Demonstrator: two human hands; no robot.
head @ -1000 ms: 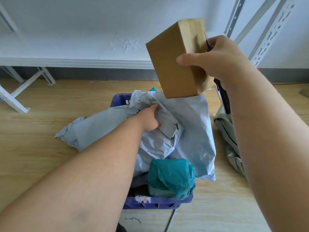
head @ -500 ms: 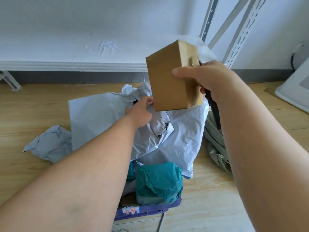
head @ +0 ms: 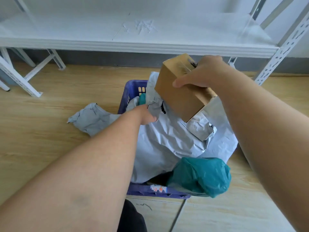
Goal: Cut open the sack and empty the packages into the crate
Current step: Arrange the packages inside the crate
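Head view: the right grip (head: 203,73) curls around a brown cardboard box (head: 181,95) held tilted above the blue plastic crate (head: 133,91); the left grip (head: 148,114) clutches crumpled grey plastic sack (head: 168,141) draped over the crate, beside 1 teal wrapped package (head: 200,175)

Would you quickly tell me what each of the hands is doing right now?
Left hand: grips the crumpled grey sack over the blue crate.
Right hand: holds a cardboard box.

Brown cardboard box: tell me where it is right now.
In the head view, the brown cardboard box is held tilted in the right hand, up above the grey plastic mailer bags piled in the blue plastic crate.
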